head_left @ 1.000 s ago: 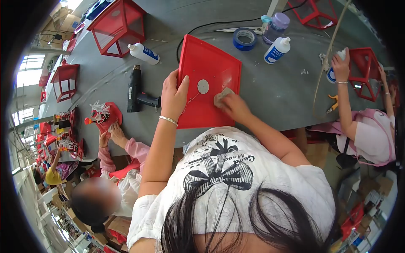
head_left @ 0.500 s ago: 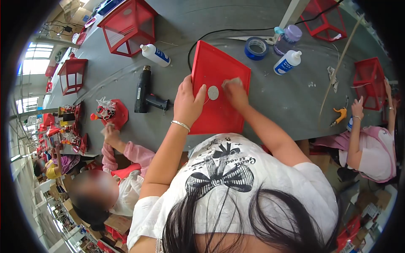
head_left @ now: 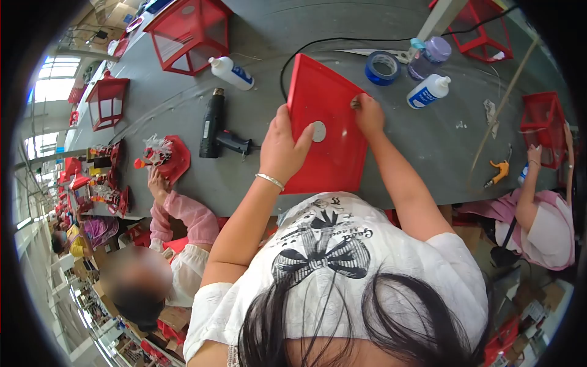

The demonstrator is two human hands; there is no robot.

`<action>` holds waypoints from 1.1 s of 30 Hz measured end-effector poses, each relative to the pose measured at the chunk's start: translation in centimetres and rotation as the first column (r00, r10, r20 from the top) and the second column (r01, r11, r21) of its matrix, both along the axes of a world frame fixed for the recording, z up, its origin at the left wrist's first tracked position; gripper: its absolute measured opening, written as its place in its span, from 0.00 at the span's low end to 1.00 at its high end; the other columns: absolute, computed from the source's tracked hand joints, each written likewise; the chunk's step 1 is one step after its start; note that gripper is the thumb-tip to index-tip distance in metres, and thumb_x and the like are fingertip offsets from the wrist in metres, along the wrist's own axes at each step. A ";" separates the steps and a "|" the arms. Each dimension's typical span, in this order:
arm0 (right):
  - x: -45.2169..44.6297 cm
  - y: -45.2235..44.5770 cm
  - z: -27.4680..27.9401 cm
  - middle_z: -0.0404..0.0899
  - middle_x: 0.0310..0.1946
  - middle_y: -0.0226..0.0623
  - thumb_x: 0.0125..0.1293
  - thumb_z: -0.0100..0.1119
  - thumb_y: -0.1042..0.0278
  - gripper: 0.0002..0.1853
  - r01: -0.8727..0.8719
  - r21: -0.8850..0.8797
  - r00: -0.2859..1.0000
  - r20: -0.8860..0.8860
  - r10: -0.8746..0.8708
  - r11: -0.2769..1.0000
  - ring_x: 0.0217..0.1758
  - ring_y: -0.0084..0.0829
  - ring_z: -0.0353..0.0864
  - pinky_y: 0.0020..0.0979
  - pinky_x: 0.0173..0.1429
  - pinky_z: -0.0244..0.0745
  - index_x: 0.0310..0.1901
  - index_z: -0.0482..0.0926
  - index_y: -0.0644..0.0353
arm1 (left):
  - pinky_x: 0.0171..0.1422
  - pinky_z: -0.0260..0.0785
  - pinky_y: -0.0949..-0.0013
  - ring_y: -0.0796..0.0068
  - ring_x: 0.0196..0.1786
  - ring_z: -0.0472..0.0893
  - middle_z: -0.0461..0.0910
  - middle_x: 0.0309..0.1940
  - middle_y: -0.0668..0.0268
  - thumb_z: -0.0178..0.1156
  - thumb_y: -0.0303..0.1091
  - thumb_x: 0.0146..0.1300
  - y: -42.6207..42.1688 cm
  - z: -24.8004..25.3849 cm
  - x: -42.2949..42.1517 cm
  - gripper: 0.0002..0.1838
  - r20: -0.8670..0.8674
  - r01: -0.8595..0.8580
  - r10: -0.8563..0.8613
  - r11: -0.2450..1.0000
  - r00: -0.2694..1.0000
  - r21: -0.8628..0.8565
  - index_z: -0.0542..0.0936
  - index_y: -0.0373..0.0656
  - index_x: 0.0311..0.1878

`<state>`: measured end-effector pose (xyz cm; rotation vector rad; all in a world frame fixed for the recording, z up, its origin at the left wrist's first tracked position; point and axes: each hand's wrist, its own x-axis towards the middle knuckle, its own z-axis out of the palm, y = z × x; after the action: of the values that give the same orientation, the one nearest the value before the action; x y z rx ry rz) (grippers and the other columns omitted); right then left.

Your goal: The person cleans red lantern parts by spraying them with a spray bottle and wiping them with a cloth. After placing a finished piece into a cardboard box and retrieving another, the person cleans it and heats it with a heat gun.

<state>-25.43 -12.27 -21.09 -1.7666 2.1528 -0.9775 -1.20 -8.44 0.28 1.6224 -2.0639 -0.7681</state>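
A red tray-like panel (head_left: 336, 162) with a raised rim is tilted up in front of me, its lower edge close to my shirt. My left hand (head_left: 285, 147) grips the panel's left rim, thumb lying over its inner face beside a pale round disc (head_left: 318, 131). At the upper right edge, my right hand (head_left: 369, 116) is closed on a small greyish cloth (head_left: 355, 104), most of which is hidden by the fingers. Left of the panel, a black heat gun (head_left: 211, 125) lies on the grey table (head_left: 244, 177).
White bottles (head_left: 232, 74) (head_left: 428, 92), blue tape (head_left: 383, 68) and a purple-lidded bottle (head_left: 435, 50) stand beyond the panel. Red lantern frames (head_left: 188, 33) (head_left: 107, 101) are around the table. A person's hands (head_left: 160, 183) work on a red figure at left; another person sits at right.
My right hand has moved from the panel's inner face up and right to its edge, with the cloth bunched smaller. My left hand keeps its hold; the neighbour's hand has reached the red figure.
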 end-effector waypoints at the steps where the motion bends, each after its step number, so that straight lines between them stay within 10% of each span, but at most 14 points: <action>1: -0.5 0.1 0.3 0.84 0.40 0.41 0.59 0.59 0.74 0.08 -0.007 -0.024 0.996 -0.092 0.004 1.000 0.44 0.51 0.80 0.49 0.47 0.75 0.41 0.79 0.55 | 0.66 0.67 0.55 0.45 0.63 0.74 0.75 0.60 0.43 0.61 0.49 0.68 0.1 0.2 0.1 0.36 0.000 -0.013 0.013 1.000 1.000 0.014 0.64 0.35 0.69; 8: -0.2 6.0 -1.2 0.84 0.41 0.43 0.61 0.58 0.73 0.09 -0.250 -0.041 0.959 -0.145 0.242 0.967 0.39 0.52 0.81 0.50 0.43 0.74 0.43 0.82 0.53 | 0.64 0.70 0.53 0.45 0.59 0.77 0.79 0.53 0.45 0.64 0.45 0.61 -0.1 1.0 0.4 0.31 -0.165 -0.098 0.120 0.986 0.979 0.136 0.70 0.37 0.62; 14: 1.0 14.3 -0.5 0.80 0.36 0.48 0.52 0.61 0.72 0.12 -0.632 0.408 0.713 -0.028 0.701 0.659 0.41 0.56 0.78 0.53 0.44 0.71 0.40 0.79 0.59 | 0.59 0.72 0.53 0.46 0.55 0.78 0.77 0.52 0.47 0.64 0.46 0.61 1.0 -0.5 0.8 0.37 -0.112 -0.094 0.096 0.995 0.989 0.031 0.64 0.33 0.66; 18: 1.2 11.8 2.3 0.79 0.33 0.46 0.54 0.61 0.70 0.08 -0.573 -0.012 0.811 -0.156 0.564 0.820 0.40 0.54 0.77 0.51 0.42 0.70 0.37 0.78 0.58 | 0.59 0.73 0.54 0.48 0.55 0.79 0.76 0.53 0.48 0.65 0.46 0.61 0.3 -0.7 0.5 0.41 -0.091 -0.050 0.052 0.998 0.994 0.034 0.62 0.30 0.69; 20: -0.5 8.1 4.0 0.80 0.38 0.47 0.56 0.61 0.70 0.09 -0.565 0.157 0.815 -0.047 0.577 0.810 0.44 0.53 0.78 0.50 0.46 0.72 0.39 0.78 0.59 | 0.59 0.73 0.54 0.48 0.55 0.79 0.76 0.52 0.47 0.65 0.46 0.61 0.6 -0.7 0.6 0.40 -0.088 -0.049 0.051 0.998 0.995 0.025 0.62 0.30 0.68; 22: -2.0 4.3 0.9 0.81 0.38 0.44 0.61 0.54 0.70 0.10 -0.372 -0.122 0.893 -0.317 0.319 0.920 0.49 0.49 0.78 0.50 0.52 0.71 0.45 0.79 0.56 | 0.58 0.72 0.52 0.46 0.54 0.79 0.76 0.51 0.47 0.64 0.46 0.63 0.7 -0.8 0.6 0.38 -0.099 -0.054 0.053 0.999 0.994 -0.002 0.62 0.30 0.67; 27: -2.7 -0.1 0.6 0.82 0.35 0.45 0.63 0.58 0.67 0.06 -0.221 0.013 0.907 -0.365 0.210 0.975 0.43 0.51 0.81 0.54 0.46 0.74 0.37 0.84 0.53 | 0.61 0.71 0.51 0.44 0.57 0.78 0.77 0.52 0.45 0.63 0.43 0.62 0.8 0.1 0.7 0.34 -0.108 -0.082 0.087 0.995 0.990 0.052 0.64 0.35 0.66; 28: -2.2 1.1 1.0 0.82 0.34 0.45 0.64 0.57 0.65 0.07 -0.239 -0.069 0.942 -0.260 0.214 0.969 0.42 0.51 0.80 0.53 0.44 0.73 0.38 0.83 0.53 | 0.62 0.71 0.51 0.44 0.57 0.77 0.77 0.53 0.45 0.63 0.43 0.62 0.7 0.2 0.9 0.31 -0.172 -0.072 0.087 0.993 0.981 0.094 0.67 0.36 0.63; 29: -0.1 2.0 5.2 0.82 0.32 0.46 0.65 0.55 0.64 0.08 -0.105 0.278 0.994 0.004 0.108 0.955 0.40 0.49 0.81 0.51 0.42 0.72 0.35 0.83 0.54 | 0.64 0.70 0.52 0.44 0.59 0.76 0.77 0.56 0.44 0.64 0.43 0.62 0.5 0.6 0.9 0.31 -0.178 -0.061 0.078 0.993 0.981 0.099 0.69 0.37 0.64; 30: -1.2 2.6 0.1 0.82 0.31 0.47 0.66 0.52 0.65 0.11 -0.177 -0.070 0.960 0.209 0.188 0.982 0.37 0.47 0.82 0.48 0.39 0.71 0.32 0.83 0.56 | 0.67 0.68 0.54 0.44 0.62 0.75 0.75 0.58 0.43 0.64 0.44 0.63 0.1 0.7 0.9 0.33 -0.176 -0.031 0.038 0.999 0.984 0.042 0.68 0.35 0.66; 33: 0.9 6.9 -0.3 0.85 0.33 0.41 0.58 0.56 0.69 0.06 -0.302 0.084 0.944 -0.113 0.311 0.949 0.38 0.46 0.83 0.47 0.41 0.74 0.30 0.84 0.53 | 0.70 0.66 0.60 0.54 0.66 0.74 0.74 0.62 0.46 0.65 0.35 0.66 -0.8 -2.5 1.6 0.33 -0.078 0.027 -0.029 0.999 0.997 -0.024 0.65 0.31 0.69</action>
<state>-24.51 -5.33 -21.44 -2.0984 1.8698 -0.7282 0.37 -9.22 -2.18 1.5295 -2.0374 -0.8022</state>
